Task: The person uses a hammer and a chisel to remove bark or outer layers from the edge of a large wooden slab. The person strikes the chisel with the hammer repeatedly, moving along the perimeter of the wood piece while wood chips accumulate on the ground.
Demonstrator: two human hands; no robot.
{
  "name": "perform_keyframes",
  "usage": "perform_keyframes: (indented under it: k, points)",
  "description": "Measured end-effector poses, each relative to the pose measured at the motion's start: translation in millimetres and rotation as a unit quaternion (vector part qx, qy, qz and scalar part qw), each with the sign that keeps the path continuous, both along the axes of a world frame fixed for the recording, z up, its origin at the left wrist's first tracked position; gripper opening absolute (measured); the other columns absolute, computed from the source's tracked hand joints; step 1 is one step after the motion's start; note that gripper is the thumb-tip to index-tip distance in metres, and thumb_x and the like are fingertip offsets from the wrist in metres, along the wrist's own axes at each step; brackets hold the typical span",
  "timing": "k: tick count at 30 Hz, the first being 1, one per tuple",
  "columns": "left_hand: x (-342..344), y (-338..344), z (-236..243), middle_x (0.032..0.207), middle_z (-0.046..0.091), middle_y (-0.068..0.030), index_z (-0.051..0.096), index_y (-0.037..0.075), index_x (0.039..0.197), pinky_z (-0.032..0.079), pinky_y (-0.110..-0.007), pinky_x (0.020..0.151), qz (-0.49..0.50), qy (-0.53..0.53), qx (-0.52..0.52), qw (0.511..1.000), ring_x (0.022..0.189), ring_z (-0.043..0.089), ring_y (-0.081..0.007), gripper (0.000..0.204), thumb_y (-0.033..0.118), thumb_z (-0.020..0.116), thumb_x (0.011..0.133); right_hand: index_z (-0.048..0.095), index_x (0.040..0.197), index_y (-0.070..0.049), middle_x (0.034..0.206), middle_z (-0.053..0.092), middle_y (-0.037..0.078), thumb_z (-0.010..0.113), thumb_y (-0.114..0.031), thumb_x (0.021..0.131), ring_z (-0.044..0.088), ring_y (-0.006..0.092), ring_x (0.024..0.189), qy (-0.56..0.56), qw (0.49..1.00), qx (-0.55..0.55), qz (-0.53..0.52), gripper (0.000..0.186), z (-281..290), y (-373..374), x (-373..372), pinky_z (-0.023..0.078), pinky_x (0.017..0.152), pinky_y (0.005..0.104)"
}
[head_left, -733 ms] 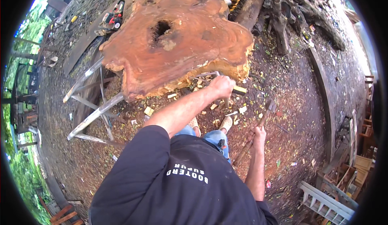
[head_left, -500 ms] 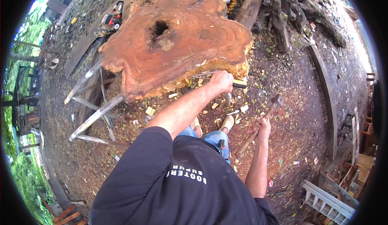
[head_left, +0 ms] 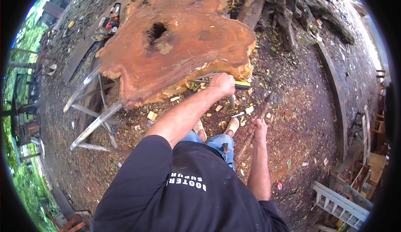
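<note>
A thick reddish-brown wood slab (head_left: 188,36) with a dark hole stands in front of me, its pale near edge rough and chipped. Against that edge my left hand (head_left: 222,84) is closed around a chisel (head_left: 242,85) with a yellow and black handle; its metal blade points left along the edge. Lower and to the right, my right hand (head_left: 258,128) grips the wooden shaft of a hammer (head_left: 246,145). The hammer's dark head sits above the fist, apart from the chisel; its exact shape is hard to make out.
A metal frame (head_left: 96,127) supports the slab at left. Beyond it a red and black power tool (head_left: 110,23) lies on a board. Gnarled logs (head_left: 288,23) are at the far right, and a long plank (head_left: 334,94) lies nearer. A ladder (head_left: 340,205) is at lower right. Wood chips litter the ground.
My right hand has shifted left and slightly up with the hammer, bringing it nearer the chisel. The view has turned a little; my left hand keeps its hold at the slab's edge.
</note>
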State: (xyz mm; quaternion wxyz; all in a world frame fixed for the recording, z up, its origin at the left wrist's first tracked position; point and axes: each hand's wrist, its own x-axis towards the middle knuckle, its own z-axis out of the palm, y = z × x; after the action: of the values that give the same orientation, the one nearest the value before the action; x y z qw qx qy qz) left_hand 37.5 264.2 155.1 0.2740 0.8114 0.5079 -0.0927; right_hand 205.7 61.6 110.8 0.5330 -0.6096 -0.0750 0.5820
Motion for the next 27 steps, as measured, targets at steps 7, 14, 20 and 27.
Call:
perform_keyframes:
  k: [7, 14, 20, 27]
  points:
    - [-1, 3, 0, 0.091, 0.073, -0.0189, 0.076, 0.005, 0.090, 0.057, -0.042, 0.081, 0.024, 0.022, -0.009, 0.999, 0.089, 0.072, -0.0319, 0.023, 0.018, 0.066, 0.074, 0.048, 0.095, -0.008, 0.063, 0.047, -0.001, 0.054, -0.003, 0.086, 0.046, 0.0101, 0.045, -0.003, 1.000, -0.011, 0.022, 0.012, 18, 23, -28, 0.041, 0.037, 0.0266]
    - [-2, 2, 4, 0.096, 0.073, -0.0192, 0.076, 0.005, 0.094, 0.057, -0.042, 0.083, 0.050, 0.028, -0.025, 0.998, 0.093, 0.071, -0.0327, 0.024, 0.017, 0.067, 0.076, 0.047, 0.089, -0.006, 0.063, 0.048, -0.002, 0.050, -0.007, 0.088, 0.045, 0.0096, 0.041, -0.009, 0.999, -0.017, 0.048, 0.003, 9, 13, 8, 0.044, 0.037, 0.0273]
    - [3, 3, 1, 0.094, 0.073, -0.0175, 0.076, 0.006, 0.093, 0.057, -0.042, 0.083, 0.052, 0.025, -0.032, 0.998, 0.091, 0.071, -0.0322, 0.023, 0.018, 0.068, 0.075, 0.042, 0.079, -0.011, 0.060, 0.045, -0.003, 0.050, -0.007, 0.084, 0.041, 0.0080, 0.041, 0.038, 0.992, 0.009, -0.123, 0.009, 14, 34, 10, 0.040, 0.035, 0.0244]
    - [-7, 2, -4, 0.090, 0.072, -0.0214, 0.076, 0.003, 0.089, 0.057, -0.043, 0.081, 0.077, 0.001, -0.023, 0.997, 0.086, 0.072, -0.0349, 0.023, 0.016, 0.062, 0.075, 0.048, 0.095, -0.006, 0.063, 0.051, -0.001, 0.052, -0.002, 0.085, 0.045, 0.0094, 0.044, -0.021, 0.995, -0.024, 0.090, 0.012, 19, 34, 11, 0.044, 0.037, 0.0251]
